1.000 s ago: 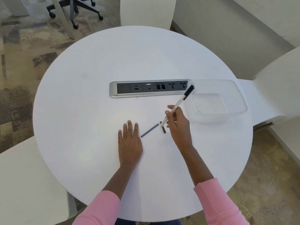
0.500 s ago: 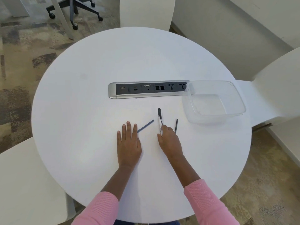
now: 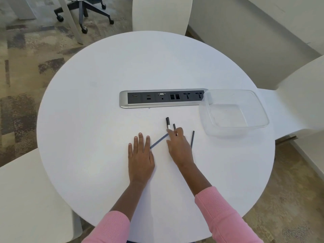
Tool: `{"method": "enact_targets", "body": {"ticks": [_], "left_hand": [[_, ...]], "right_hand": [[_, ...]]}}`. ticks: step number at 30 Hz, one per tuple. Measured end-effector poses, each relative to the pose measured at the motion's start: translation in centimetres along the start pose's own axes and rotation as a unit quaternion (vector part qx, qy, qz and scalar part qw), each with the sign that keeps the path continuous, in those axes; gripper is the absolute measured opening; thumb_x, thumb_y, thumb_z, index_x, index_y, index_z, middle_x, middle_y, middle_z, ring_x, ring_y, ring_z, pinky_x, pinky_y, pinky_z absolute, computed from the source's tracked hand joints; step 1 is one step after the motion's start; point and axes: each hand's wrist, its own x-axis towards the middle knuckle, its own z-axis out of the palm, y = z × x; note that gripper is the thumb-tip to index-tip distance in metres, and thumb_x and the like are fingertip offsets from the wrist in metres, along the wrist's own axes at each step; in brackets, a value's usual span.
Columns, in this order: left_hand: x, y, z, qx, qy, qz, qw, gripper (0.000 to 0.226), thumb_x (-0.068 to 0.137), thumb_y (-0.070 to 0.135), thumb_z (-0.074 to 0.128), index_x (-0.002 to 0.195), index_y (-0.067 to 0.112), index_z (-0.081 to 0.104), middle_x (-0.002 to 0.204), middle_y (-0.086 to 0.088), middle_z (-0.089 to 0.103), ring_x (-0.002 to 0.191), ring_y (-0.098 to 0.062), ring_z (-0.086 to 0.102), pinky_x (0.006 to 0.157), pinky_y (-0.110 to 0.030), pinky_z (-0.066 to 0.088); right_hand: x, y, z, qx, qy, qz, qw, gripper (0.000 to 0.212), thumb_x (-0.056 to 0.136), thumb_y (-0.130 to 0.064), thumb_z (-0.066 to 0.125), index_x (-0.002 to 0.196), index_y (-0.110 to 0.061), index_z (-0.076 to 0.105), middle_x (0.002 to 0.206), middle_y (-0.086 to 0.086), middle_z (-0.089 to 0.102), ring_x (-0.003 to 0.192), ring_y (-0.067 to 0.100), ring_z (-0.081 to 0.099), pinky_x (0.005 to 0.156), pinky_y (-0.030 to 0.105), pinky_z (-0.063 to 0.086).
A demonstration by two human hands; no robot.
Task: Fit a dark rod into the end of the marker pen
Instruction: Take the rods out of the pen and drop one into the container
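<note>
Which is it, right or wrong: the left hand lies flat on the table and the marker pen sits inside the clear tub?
Partly wrong. The head view shows the marker pen outside the clear tub, lying on the table partly under the right hand. The left hand does lie flat.

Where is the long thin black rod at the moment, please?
In the head view, the long thin black rod lies on the white round table, just right of the right hand and left of the clear plastic container.
</note>
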Motion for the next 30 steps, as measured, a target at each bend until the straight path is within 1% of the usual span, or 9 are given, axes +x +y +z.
{"method": "enact_targets", "body": {"ticks": [4, 8, 11, 13, 17, 20, 22, 27, 30], "left_hand": [[0.0, 0.0, -0.1, -0.009, -0.008, -0.006, 1.000, 0.049, 0.086, 0.005, 0.051, 0.134, 0.005, 0.045, 0.143, -0.021, 0.040, 0.132, -0.038, 0.038, 0.108, -0.053, 0.027], [0.1, -0.1, -0.3, -0.033, -0.018, -0.017, 0.999, 0.051, 0.087, -0.001, 0.042, 0.137, 0.004, 0.040, 0.147, -0.018, 0.034, 0.136, -0.035, 0.031, 0.113, -0.048, 0.019], [0.1, -0.1, -0.5, -0.042, -0.010, -0.018, 0.999, 0.050, 0.086, -0.004, 0.044, 0.135, 0.002, 0.042, 0.145, -0.019, 0.036, 0.135, -0.037, 0.033, 0.112, -0.049, 0.020], [0.1, 0.0, -0.6, -0.042, -0.005, -0.017, 0.999, 0.048, 0.085, -0.003, 0.044, 0.133, 0.000, 0.044, 0.143, -0.020, 0.040, 0.133, -0.038, 0.036, 0.110, -0.052, 0.024], [0.0, 0.3, -0.8, -0.047, -0.014, -0.023, 0.999, 0.049, 0.087, 0.007, 0.035, 0.135, 0.000, 0.041, 0.145, -0.019, 0.037, 0.135, -0.037, 0.033, 0.112, -0.050, 0.019], [0.0, 0.5, -0.8, -0.043, -0.023, -0.027, 0.998, 0.050, 0.089, 0.014, 0.030, 0.137, 0.002, 0.038, 0.148, -0.016, 0.033, 0.137, -0.034, 0.029, 0.114, -0.045, 0.015], [0.0, 0.6, -1.0, -0.038, -0.022, -0.030, 0.999, 0.049, 0.089, 0.014, 0.031, 0.136, 0.002, 0.040, 0.147, -0.017, 0.035, 0.136, -0.034, 0.032, 0.113, -0.047, 0.019], [0.1, 1.0, -1.5, -0.021, -0.023, -0.033, 0.999, 0.055, 0.087, 0.020, 0.021, 0.129, -0.001, 0.048, 0.139, -0.021, 0.046, 0.128, -0.038, 0.044, 0.106, -0.053, 0.030], [0.0, 1.2, -1.5, -0.015, -0.024, -0.032, 0.999, 0.054, 0.086, 0.020, 0.023, 0.127, -0.003, 0.051, 0.136, -0.022, 0.049, 0.124, -0.040, 0.047, 0.103, -0.055, 0.034]], "right_hand": [[0.0, 0.0, 0.8, 0.030, -0.022, -0.075, 0.997, 0.025, 0.091, -0.009, 0.044, 0.115, -0.012, 0.050, 0.116, 0.007, 0.047, 0.098, 0.026, 0.055, 0.074, 0.034, 0.049], [-0.1, 0.4, 1.0, 0.019, -0.010, -0.079, 0.997, 0.024, 0.089, -0.032, 0.038, 0.101, -0.016, 0.051, 0.098, 0.001, 0.053, 0.094, 0.028, 0.055, 0.074, 0.035, 0.045], [-0.1, 0.3, 0.7, 0.001, -0.027, -0.092, 0.995, 0.014, 0.089, -0.016, 0.043, 0.101, -0.013, 0.050, 0.109, 0.008, 0.051, 0.099, 0.026, 0.051, 0.070, 0.036, 0.048], [0.1, 0.6, 0.8, -0.029, -0.008, -0.119, 0.992, 0.017, 0.088, -0.004, 0.043, 0.103, -0.009, 0.050, 0.113, 0.010, 0.047, 0.102, 0.025, 0.048, 0.063, 0.034, 0.046], [0.7, 1.2, -0.7, 0.010, 0.048, -0.073, 0.996, 0.017, 0.089, -0.002, 0.044, 0.102, -0.008, 0.054, 0.116, 0.009, 0.049, 0.098, 0.025, 0.051, 0.055, 0.031, 0.040], [0.9, 1.8, -3.0, 0.076, 0.100, -0.049, 0.991, 0.013, 0.090, -0.006, 0.047, 0.097, -0.009, 0.058, 0.111, 0.007, 0.052, 0.094, 0.025, 0.055, 0.053, 0.032, 0.043], [1.1, 2.5, -4.8, 0.103, 0.127, -0.045, 0.985, 0.012, 0.089, -0.005, 0.049, 0.094, -0.010, 0.058, 0.108, 0.008, 0.052, 0.092, 0.026, 0.058, 0.054, 0.035, 0.048], [2.2, 6.3, -9.0, 0.108, 0.176, -0.002, 0.979, 0.011, 0.088, -0.004, 0.051, 0.093, -0.008, 0.060, 0.106, 0.012, 0.051, 0.091, 0.032, 0.058, 0.061, 0.033, 0.043], [3.0, 9.5, -10.9, 0.087, 0.177, 0.037, 0.980, 0.012, 0.087, -0.003, 0.050, 0.095, -0.004, 0.059, 0.106, 0.017, 0.053, 0.096, 0.037, 0.056, 0.068, 0.039, 0.046]]}}
